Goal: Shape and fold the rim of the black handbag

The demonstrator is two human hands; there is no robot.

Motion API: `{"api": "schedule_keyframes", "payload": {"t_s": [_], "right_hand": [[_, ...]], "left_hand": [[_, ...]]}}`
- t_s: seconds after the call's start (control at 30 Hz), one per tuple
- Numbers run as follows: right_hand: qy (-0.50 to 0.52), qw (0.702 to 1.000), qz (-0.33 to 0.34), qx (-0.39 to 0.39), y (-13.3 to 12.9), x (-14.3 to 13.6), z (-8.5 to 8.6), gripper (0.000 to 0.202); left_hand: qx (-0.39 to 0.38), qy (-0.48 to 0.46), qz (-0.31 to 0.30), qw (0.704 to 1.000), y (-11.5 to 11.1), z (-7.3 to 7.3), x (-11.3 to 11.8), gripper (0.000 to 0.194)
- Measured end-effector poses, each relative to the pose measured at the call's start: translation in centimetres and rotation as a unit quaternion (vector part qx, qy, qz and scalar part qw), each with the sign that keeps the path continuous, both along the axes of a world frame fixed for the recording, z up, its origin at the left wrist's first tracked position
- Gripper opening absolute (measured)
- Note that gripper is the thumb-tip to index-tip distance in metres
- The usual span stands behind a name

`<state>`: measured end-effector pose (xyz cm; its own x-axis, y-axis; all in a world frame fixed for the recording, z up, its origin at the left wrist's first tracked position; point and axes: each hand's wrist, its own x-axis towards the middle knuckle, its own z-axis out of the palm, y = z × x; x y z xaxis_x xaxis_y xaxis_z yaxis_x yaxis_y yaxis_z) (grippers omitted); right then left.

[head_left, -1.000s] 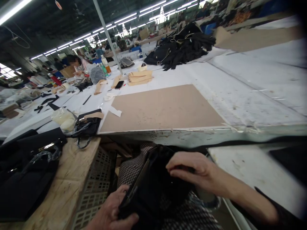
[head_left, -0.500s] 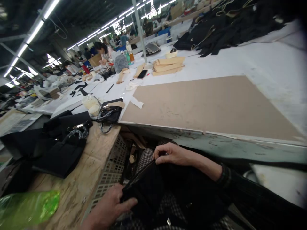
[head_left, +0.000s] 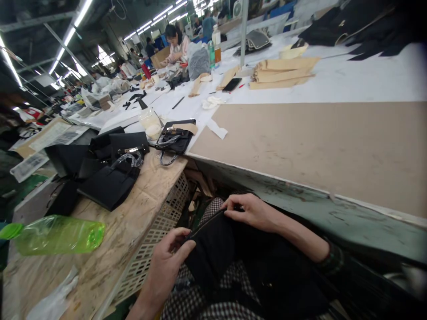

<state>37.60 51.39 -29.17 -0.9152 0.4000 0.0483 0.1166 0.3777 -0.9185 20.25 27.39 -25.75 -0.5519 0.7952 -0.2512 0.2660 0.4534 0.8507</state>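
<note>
A dark fabric piece (head_left: 213,244) lies over my lap, its upper edge stretched between my two hands. My left hand (head_left: 167,258) pinches the near left corner of that edge between thumb and fingers. At the far end of the edge, my right hand (head_left: 248,212) grips it with thumb and fingertips. Checkered cloth (head_left: 187,298) shows beneath the fabric. The lower right of the piece blends into my dark sleeve, so its full outline cannot be made out.
Left, a worn wooden board (head_left: 147,200) bears black handbags (head_left: 113,182) and a green plastic bottle (head_left: 60,235), above a plastic crate (head_left: 160,226). Ahead, the white table holds a brown sheet (head_left: 300,146), a small black bag (head_left: 178,138), a phone (head_left: 231,85) and tan strips (head_left: 283,73). A co-worker (head_left: 176,44) sits farther off.
The view has swung left, bringing the whole green bottle into sight. My left hand has risen along the fabric and now pinches its edge; my right hand keeps its hold.
</note>
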Motion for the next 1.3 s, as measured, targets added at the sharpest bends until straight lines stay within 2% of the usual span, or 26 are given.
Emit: {"api": "schedule_keyframes", "payload": {"t_s": [0.17,0.4,0.67,0.83,1.0,1.17,1.3], "right_hand": [[0.0,1.0,-0.02,0.0,0.0,1.3,0.1,0.015],[0.001,0.999,-0.052,0.017,-0.6,1.8,0.3,0.017],[-0.003,0.996,-0.075,0.049,-1.1,1.7,-0.4,0.014],[-0.013,0.995,-0.083,0.056,-1.3,1.7,-0.2,0.014],[-0.01,0.997,-0.076,0.032,-1.4,1.8,0.1,0.014],[0.005,0.998,-0.055,-0.026,-1.3,2.1,0.1,0.014],[-0.015,0.997,-0.079,0.002,-1.5,2.0,0.0,0.015]], "left_hand": [[0.015,0.008,0.01,1.0,0.9,-0.8,0.2,0.031],[0.032,0.074,-0.059,0.995,2.2,-0.2,0.8,0.021],[0.016,0.004,-0.034,0.999,2.7,-0.6,0.8,0.016],[0.018,-0.046,-0.034,0.998,2.7,-0.9,0.2,0.013],[0.008,-0.044,-0.031,0.999,2.5,-1.0,0.0,0.015],[0.002,-0.033,-0.043,0.999,2.3,-0.9,0.2,0.016],[0.008,-0.029,-0.059,0.998,2.5,-1.0,0.2,0.018]]}}
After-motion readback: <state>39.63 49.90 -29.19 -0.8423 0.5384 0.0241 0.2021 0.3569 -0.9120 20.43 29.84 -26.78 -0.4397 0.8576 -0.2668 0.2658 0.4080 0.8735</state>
